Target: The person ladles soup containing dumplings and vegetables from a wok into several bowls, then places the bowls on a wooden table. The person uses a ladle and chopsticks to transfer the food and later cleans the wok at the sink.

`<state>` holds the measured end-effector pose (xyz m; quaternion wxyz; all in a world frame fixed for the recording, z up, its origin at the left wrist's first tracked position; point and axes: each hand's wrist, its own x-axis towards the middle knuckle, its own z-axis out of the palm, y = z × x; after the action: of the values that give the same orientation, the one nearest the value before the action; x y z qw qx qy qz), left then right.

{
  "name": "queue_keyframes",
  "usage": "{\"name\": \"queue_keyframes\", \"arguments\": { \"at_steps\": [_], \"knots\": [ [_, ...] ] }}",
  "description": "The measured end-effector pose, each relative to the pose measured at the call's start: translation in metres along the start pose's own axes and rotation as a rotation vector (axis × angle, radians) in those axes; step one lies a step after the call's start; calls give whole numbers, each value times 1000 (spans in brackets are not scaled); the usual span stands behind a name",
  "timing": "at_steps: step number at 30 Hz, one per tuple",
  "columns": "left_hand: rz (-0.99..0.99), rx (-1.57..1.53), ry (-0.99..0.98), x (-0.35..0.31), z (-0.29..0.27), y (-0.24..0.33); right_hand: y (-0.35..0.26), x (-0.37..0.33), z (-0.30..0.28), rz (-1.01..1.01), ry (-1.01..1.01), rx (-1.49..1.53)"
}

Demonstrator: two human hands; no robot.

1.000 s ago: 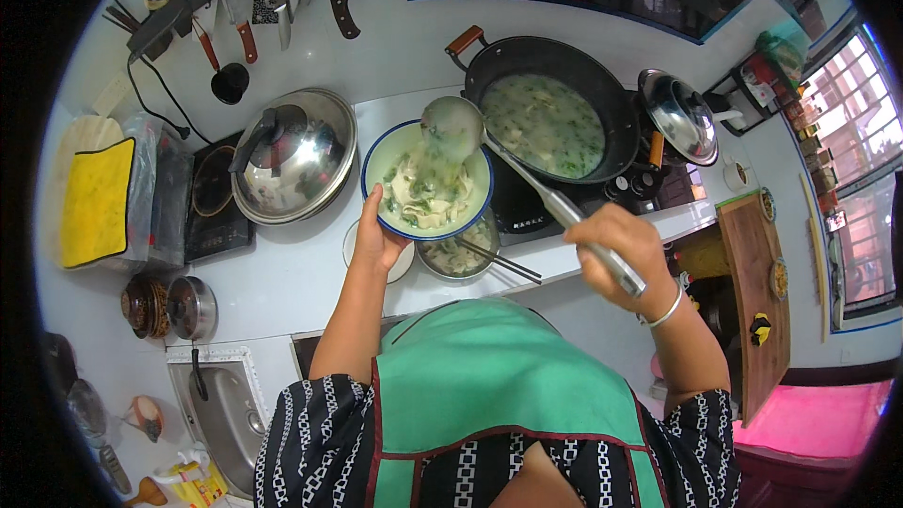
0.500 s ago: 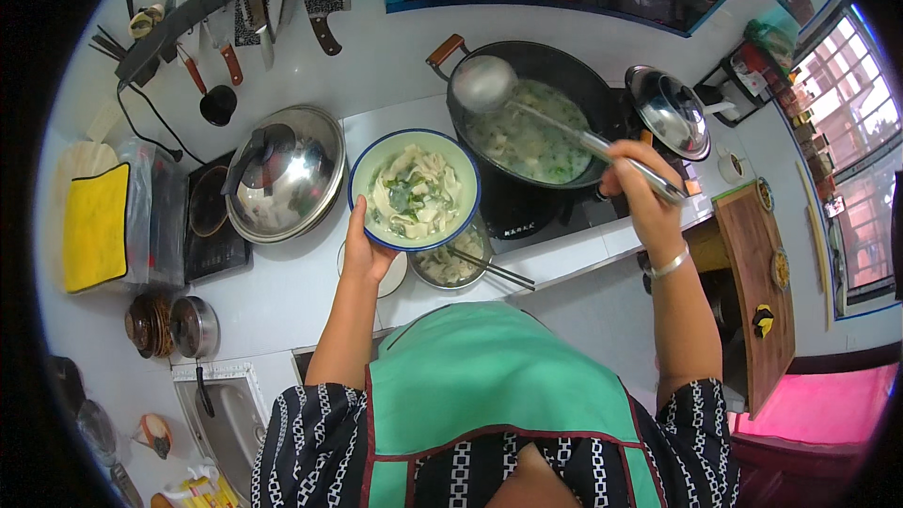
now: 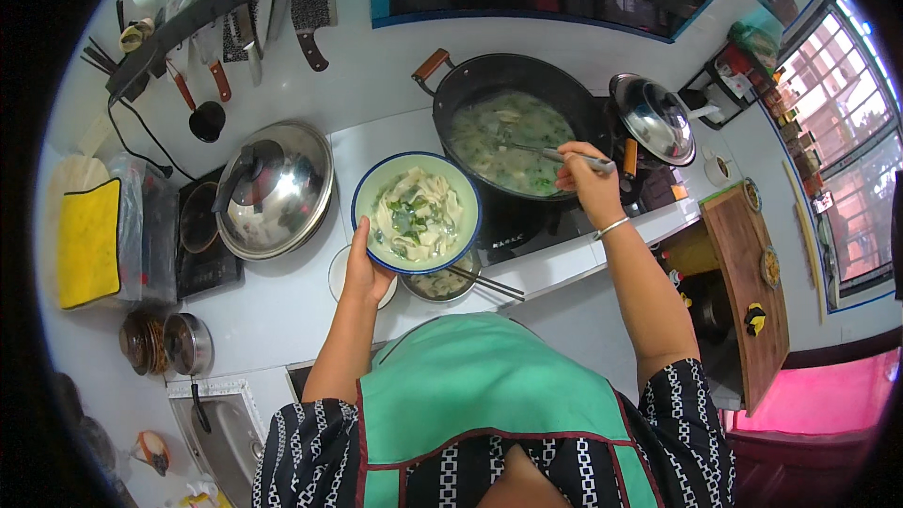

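My left hand (image 3: 365, 263) grips the rim and side of a pale green bowl with a blue edge (image 3: 363, 190). In it lie wide flat noodles (image 3: 435, 243) with chopped greens in broth. My right hand (image 3: 591, 190) is wrapped round the handle of a ladle (image 3: 596, 163), whose head is sunk out of sight in the soup (image 3: 499, 155). That greenish, cloudy soup fills a large black wok (image 3: 451, 94) standing right of the bowl on the stove. Below the bowl, partly covered by it, sits a metal bowl (image 3: 435, 288) of food with chopsticks (image 3: 499, 288) across it.
A white bowl (image 3: 337, 280) is half hidden behind my left hand. Left on the counter stands a large lidded pan (image 3: 276, 198); a steel lid (image 3: 649, 118) lies right of the wok. Knives hang from a wall rack (image 3: 207, 14). A sink (image 3: 221, 433) is at lower left.
The ladle head, raised over the wok before, has gone down into the soup. My right hand has moved left and lower over the wok. The left hand still holds the bowl.
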<state>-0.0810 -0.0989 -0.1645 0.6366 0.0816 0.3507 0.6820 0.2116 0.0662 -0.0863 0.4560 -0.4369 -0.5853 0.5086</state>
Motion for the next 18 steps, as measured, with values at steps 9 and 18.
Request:
{"name": "queue_keyframes", "arguments": {
  "at_steps": [9, 18],
  "knots": [
    [-3, 9, -3, -2, -4, -5, -45, -12, -16, 44, 92, 95],
    [-14, 5, -12, -3, 2, -12, -107, -29, -28, -42, -9, -42]
  ]
}}
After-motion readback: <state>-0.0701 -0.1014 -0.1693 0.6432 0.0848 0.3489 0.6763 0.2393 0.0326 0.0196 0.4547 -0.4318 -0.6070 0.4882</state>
